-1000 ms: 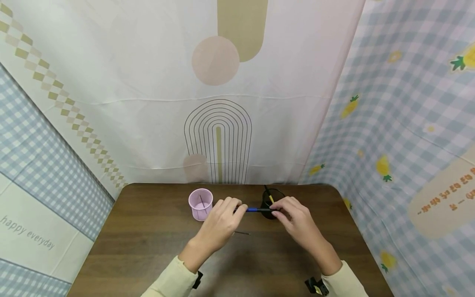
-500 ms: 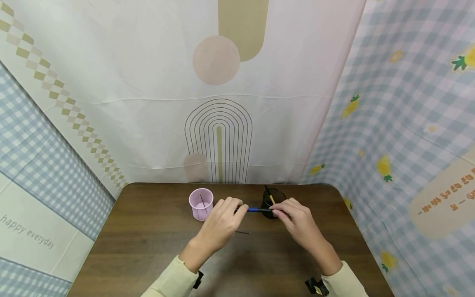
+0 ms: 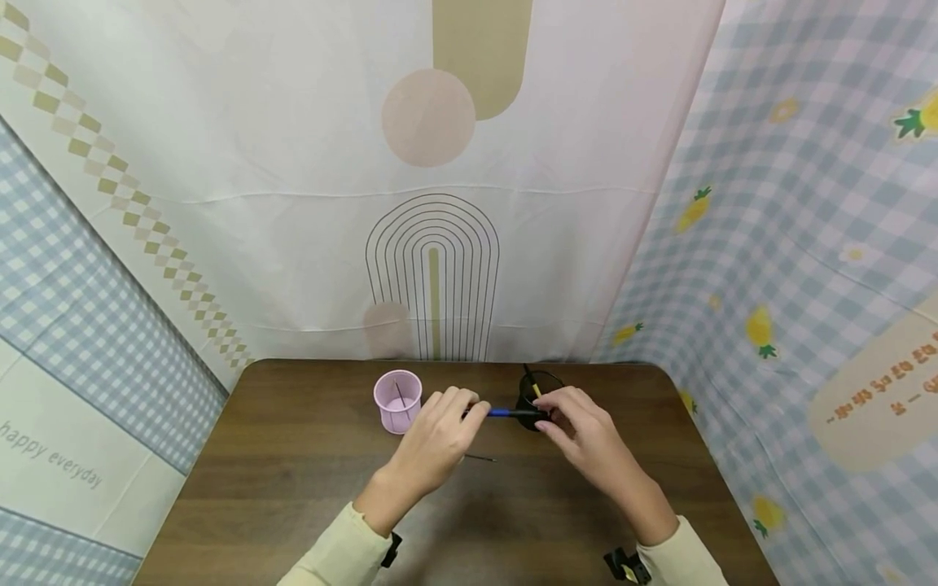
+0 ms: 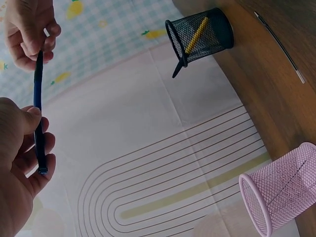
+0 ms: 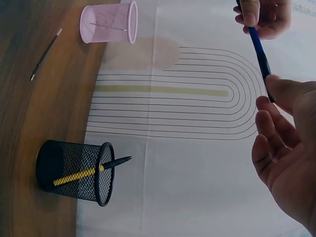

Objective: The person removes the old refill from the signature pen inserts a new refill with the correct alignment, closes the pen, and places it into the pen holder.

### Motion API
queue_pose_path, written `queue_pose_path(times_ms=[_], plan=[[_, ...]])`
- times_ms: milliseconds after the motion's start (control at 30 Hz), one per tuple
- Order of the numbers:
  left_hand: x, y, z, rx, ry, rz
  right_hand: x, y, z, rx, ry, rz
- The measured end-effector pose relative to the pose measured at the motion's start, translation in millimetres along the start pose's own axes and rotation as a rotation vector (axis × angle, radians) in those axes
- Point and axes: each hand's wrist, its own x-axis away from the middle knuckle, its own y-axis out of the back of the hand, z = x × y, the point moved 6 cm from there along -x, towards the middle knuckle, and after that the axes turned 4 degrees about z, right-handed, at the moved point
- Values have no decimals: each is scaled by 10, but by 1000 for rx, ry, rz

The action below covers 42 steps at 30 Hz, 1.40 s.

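Observation:
A blue pen with a black end section (image 3: 506, 413) is held level above the table between both hands. My left hand (image 3: 436, 435) grips its blue barrel, thumb along the side and fingers curled beneath. At the black end, my right hand (image 3: 586, 435) has thumb and index finger about the tip, with a small gap showing between them in the head view. The right wrist view shows that thumb (image 5: 279, 86) against the pen's end. A thin pen refill (image 4: 280, 47) lies on the table below the hands.
Behind the right hand stands a black mesh pen cup (image 5: 52, 163) with a yellow-and-black pen (image 5: 118, 162) leaning in it. A pink mesh cup (image 3: 397, 415) with a thin dark stick inside stands back left. Patterned cloths (image 3: 293, 244) hang around the brown table (image 3: 293, 488).
My right thumb and index finger have spread slightly at the pen's black end, after pinching it more closely half a second ago. The left hand and pen stay almost in place.

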Motion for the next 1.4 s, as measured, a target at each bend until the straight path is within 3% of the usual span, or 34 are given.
queue_pose_path(times_ms=[800, 1400], plan=[[-30, 24, -14, 14, -11, -8, -11, 28, -9, -23, 21, -60], [-17, 17, -22, 19, -6, -6, 10, 25, -7, -4, -3, -25]])
